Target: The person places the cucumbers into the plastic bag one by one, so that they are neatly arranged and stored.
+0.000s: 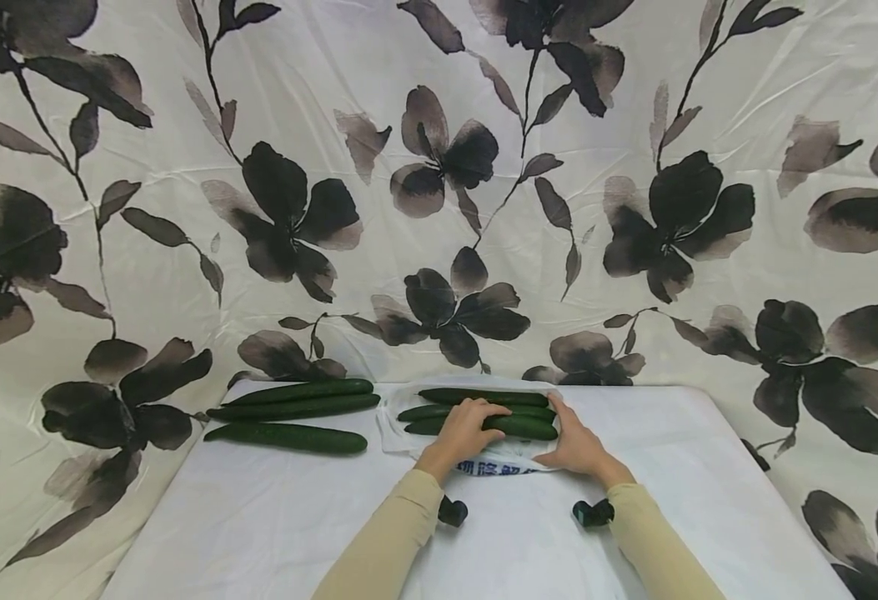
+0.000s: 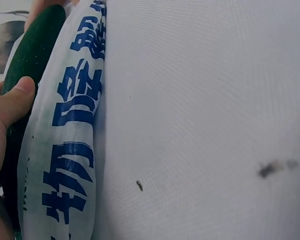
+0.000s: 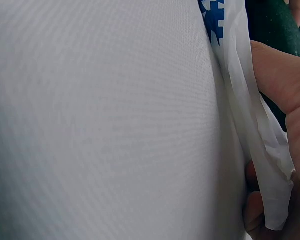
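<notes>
Three dark green cucumbers lie side by side on a white plastic bag with blue printing [image 1: 392, 429]: a back one [image 1: 484, 397], a middle one [image 1: 423, 412] and a front one [image 1: 526, 427]. My left hand [image 1: 461, 439] reaches over them and grips the front cucumber, its thumb on the near side in the left wrist view. At the bag's right end, my right hand [image 1: 577, 447] holds the bag's edge. In the right wrist view the white plastic [image 3: 237, 55] runs between the thumb and the curled fingers [image 3: 255, 212]; the thumb lies by the cucumber.
Left of the bag, three more cucumbers [image 1: 288, 437] lie roughly parallel on the white-covered table [image 1: 514, 558]. A floral cloth [image 1: 439, 242] hangs behind the table's back edge. Small black devices [image 1: 452, 511] sit at both wrists.
</notes>
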### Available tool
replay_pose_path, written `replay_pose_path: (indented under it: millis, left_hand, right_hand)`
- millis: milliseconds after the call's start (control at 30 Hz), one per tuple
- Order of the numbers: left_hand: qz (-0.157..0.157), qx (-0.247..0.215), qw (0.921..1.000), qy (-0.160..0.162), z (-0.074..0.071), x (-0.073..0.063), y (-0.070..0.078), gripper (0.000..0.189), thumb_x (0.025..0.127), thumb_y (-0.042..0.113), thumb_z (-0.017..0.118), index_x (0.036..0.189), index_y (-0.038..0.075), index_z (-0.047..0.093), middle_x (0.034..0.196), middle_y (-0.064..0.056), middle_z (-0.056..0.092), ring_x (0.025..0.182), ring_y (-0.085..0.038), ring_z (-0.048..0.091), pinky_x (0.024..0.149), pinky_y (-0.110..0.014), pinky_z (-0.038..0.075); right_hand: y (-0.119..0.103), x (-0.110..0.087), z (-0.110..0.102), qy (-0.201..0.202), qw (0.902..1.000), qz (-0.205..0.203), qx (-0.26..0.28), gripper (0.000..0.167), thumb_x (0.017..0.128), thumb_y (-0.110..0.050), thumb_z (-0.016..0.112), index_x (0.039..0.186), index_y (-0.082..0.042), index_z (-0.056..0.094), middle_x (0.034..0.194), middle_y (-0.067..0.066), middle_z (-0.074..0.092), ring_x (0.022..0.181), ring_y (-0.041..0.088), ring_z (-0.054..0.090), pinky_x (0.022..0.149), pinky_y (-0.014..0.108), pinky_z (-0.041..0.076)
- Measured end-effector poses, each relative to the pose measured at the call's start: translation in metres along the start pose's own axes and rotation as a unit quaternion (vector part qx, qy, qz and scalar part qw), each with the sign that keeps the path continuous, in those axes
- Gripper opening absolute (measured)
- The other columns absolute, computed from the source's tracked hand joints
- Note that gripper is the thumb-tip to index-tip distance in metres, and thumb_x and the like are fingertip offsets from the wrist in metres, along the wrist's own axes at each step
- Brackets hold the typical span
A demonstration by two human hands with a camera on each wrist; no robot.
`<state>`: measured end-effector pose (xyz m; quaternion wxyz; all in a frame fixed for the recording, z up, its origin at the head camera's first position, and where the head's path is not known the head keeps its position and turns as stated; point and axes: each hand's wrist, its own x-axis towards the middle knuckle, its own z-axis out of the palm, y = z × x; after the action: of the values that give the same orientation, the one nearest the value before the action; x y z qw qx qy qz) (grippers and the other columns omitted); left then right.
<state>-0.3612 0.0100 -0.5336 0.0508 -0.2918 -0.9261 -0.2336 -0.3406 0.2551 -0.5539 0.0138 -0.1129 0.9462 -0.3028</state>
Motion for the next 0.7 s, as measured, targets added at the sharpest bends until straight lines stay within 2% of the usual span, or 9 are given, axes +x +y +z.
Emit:
replay_pose_path:
  millis: [267, 467, 700]
  left_hand:
    - [-0.011, 0.004, 0.9999, -0.001, 0.004, -0.001, -0.003, 0.040, 0.089, 0.037, 0.070, 0.129, 0.033, 0.063, 0.117, 0.004, 0.056, 0.103, -0.017, 0.050, 0.090, -0.038, 0.042]
    - [0.001, 0.005, 0.9999, 0.013, 0.008, -0.005, -0.007, 0.040, 0.088, 0.038, 0.071, 0.127, 0.031, 0.065, 0.108, 0.005, 0.057, 0.094, -0.014, 0.046, 0.082, -0.032, 0.041]
    - [-0.003, -0.010, 0.9996, 0.025, 0.012, -0.006, -0.009, 0.039, 0.086, 0.037, 0.074, 0.124, 0.030, 0.067, 0.103, 0.006, 0.056, 0.089, -0.012, 0.045, 0.081, -0.030, 0.040]
  right_hand:
    - [-0.001, 0.000, 0.000, -0.007, 1.0000, 0.004, 0.002, 0.120, 0.067, -0.044, 0.088, 0.155, -0.011, 0.013, 0.152, 0.023, 0.028, 0.128, 0.046, 0.041, 0.095, 0.064, 0.038]
    - [0.000, 0.000, 0.001, -0.008, 1.0000, 0.003, 0.004, 0.121, 0.067, -0.046, 0.087, 0.155, -0.009, 0.014, 0.152, 0.023, 0.027, 0.130, 0.045, 0.039, 0.097, 0.063, 0.037]
    - [-0.001, -0.002, 0.001, -0.005, 1.0000, -0.003, 0.004, 0.120, 0.068, -0.046, 0.087, 0.155, -0.008, 0.014, 0.152, 0.024, 0.027, 0.131, 0.045, 0.039, 0.097, 0.063, 0.037]
